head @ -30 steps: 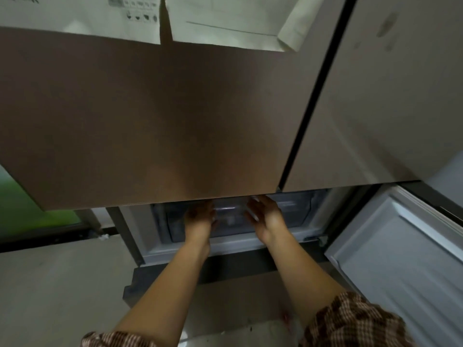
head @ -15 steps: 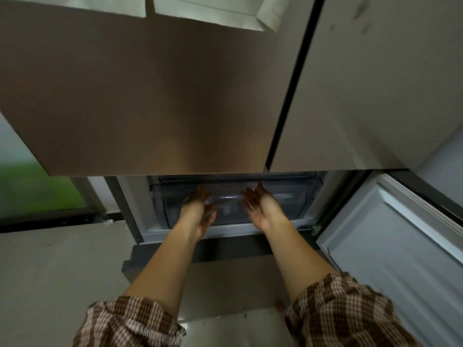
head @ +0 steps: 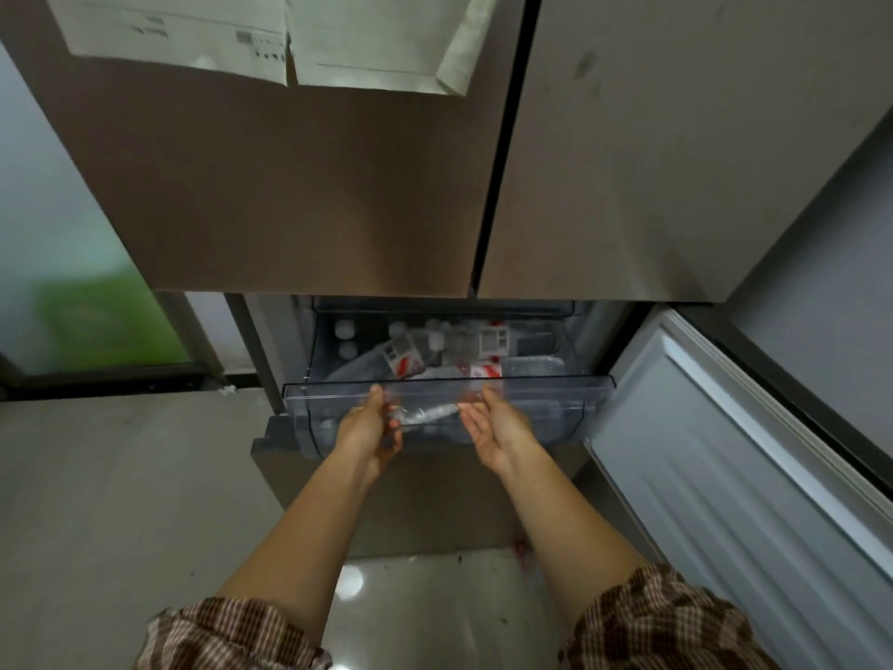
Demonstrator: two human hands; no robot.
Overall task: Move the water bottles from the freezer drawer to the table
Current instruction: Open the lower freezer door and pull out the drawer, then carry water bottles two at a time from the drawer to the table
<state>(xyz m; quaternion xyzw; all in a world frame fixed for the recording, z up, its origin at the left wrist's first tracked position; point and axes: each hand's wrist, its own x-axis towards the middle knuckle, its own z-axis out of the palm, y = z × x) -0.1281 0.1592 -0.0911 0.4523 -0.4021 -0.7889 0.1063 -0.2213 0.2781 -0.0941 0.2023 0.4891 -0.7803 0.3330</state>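
Note:
The clear plastic freezer drawer [head: 555, 385] is pulled out below the fridge's upper doors. Inside it lie several clear water bottles [head: 494, 341] with white caps and red-and-white labels, some standing at the back left, others on their sides. My left hand [head: 369, 425] is against the drawer's front panel, thumb at the rim and fingers curled low. My right hand [head: 500, 427] is beside it, palm turned inward and fingers spread at the panel. Neither hand holds a bottle. The table is out of view.
The lower freezer door [head: 725, 456] stands swung open on the right. Two closed brown upper doors [head: 338, 186] overhang the drawer, with paper sheets [head: 193, 36] stuck on them. A glass door with green behind it is at the left. Tiled floor lies below.
The drawer has slid out toward me with both hands at its front, and the bottles inside have come into view. The camera view has dropped lower.

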